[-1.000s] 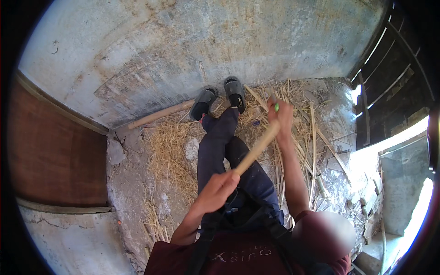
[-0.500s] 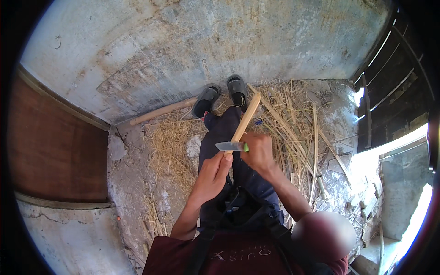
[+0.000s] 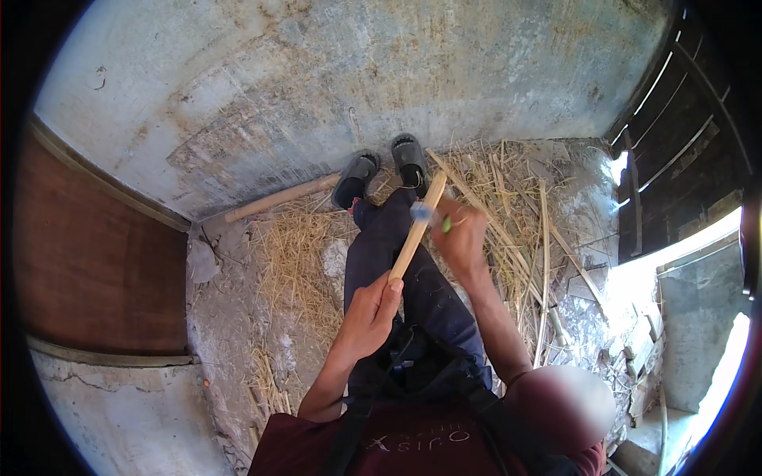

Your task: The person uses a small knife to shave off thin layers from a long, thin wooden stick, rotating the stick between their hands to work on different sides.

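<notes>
My left hand [image 3: 373, 311] is closed around the near end of a pale strip of wood or bamboo [image 3: 409, 246], which slants away from me over my legs. Farther up the strip, my right hand [image 3: 462, 236] grips a knife [image 3: 421, 212] with a green part on its handle. The blade lies across the strip near its far end and is smeared by motion. My right fingers wrap round the handle and hide most of it.
Loose straw [image 3: 298, 254] and long split strips [image 3: 544, 254] litter the floor on both sides of my legs. A round pole [image 3: 282, 197] lies along the base of the concrete wall [image 3: 357, 71]. To the left is a brown panel [image 3: 103, 246]; slatted boards [image 3: 675, 135] stand at the right.
My right hand and the knife have moved away from me along the strip, from beside my left hand toward its far end. My left hand keeps its hold, slightly nearer to me.
</notes>
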{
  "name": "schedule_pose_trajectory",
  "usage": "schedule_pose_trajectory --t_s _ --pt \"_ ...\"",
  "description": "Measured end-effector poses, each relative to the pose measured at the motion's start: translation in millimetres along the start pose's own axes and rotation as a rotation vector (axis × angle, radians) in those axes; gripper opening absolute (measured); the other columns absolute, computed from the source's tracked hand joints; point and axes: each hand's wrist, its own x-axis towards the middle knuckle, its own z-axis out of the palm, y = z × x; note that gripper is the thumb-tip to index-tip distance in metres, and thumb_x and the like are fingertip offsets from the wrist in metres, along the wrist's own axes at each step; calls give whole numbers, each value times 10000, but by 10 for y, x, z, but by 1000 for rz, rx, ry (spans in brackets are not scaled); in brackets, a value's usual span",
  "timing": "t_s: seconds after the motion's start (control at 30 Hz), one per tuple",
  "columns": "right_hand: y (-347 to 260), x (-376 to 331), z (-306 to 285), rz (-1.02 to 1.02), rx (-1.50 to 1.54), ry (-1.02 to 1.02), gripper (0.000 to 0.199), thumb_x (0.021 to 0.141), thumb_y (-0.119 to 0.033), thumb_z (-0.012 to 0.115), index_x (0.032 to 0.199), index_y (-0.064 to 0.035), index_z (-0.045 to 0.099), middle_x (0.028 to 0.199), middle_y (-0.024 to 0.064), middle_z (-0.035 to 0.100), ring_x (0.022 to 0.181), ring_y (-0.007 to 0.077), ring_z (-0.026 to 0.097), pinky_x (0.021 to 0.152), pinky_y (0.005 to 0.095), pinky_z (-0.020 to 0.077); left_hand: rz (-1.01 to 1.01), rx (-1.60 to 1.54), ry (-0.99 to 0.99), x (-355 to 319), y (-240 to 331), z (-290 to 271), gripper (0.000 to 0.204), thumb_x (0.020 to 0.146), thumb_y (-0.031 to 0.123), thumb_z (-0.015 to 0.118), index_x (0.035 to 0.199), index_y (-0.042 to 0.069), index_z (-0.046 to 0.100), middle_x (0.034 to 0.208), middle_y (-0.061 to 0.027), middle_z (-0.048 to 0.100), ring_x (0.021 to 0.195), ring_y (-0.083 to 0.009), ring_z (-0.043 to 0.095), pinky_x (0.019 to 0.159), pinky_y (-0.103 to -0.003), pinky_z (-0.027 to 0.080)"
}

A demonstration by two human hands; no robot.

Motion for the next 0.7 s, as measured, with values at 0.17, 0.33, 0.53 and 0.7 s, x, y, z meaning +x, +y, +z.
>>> schedule_pose_trajectory --t_s 0.17,0.33,0.53,0.7 --pt "1294 480 22 286 -283 212 112 871 -54 638 778 -40 699 684 227 647 631 433 648 587 487 489 56 138 -213 -196 107 32 341 1140 293 492 1028 -3 616 625 -32 442 563 -115 404 527 -347 324" --pt "1144 321 -148 287 355 -171 119 852 -8 516 771 17 599 637 134 530 605 196 516 612 410 419 -9 71 18 -75 -50 -316 365 1148 309 476 953 18 581 643 23 425 581 -87 396 539 -309 329" --pt "198 -216 -51 168 422 -293 119 837 43 537 744 13 604 642 117 544 603 182 542 607 388 442 -9 -145 -50 76 18 -238 336 1160 366 442 968 101 517 672 79 356 523 -13 286 453 -215 226" --pt "-8 -183 -23 270 751 -256 255 879 34 500 988 -12 725 633 69 550 543 129 484 536 330 379 -35 -230 -99 106 108 -144 345 1161 375 433 973 96 511 668 80 348 511 -16 268 452 -217 218"
